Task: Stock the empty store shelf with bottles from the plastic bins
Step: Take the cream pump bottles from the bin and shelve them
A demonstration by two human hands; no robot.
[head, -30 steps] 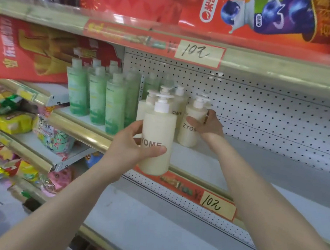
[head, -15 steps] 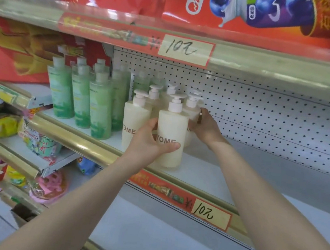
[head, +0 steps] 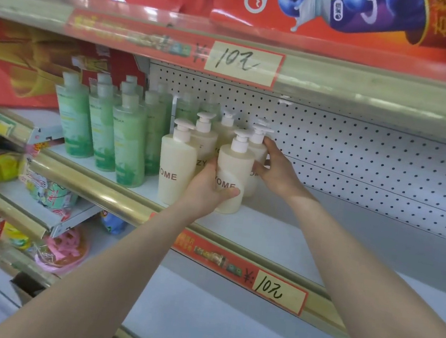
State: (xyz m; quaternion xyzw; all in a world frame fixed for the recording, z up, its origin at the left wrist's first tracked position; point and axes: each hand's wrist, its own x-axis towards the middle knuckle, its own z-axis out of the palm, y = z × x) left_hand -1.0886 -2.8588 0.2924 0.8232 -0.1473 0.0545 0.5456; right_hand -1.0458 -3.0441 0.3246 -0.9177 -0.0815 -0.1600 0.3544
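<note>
— Yellow paper nearest?
— Yes, a handwritten price tag (head: 275,291) on the shelf's front lip, below and to the right of the front bottle (head: 234,170).
— And the front bottle itself?
— Cream plastic with a white pump. It stands upright on the shelf (head: 278,238), close to the front edge. The left hand (head: 205,191) grips its lower half, thumb across the printed label and fingers round its left side.
— The right hand?
— The right hand (head: 276,171) is just behind and to the right of the front bottle. Its thumb and fingers curl round a second cream bottle (head: 257,150) standing directly behind the front one.
— What's to the left?
— A third cream bottle (head: 175,169) stands just beside the front bottle, with two more pump tops behind it. Farther left of the front bottle is a block of green bottles (head: 129,137), upright in rows.
— And beyond?
— White pegboard (head: 355,155) rises behind the front bottle.
</note>
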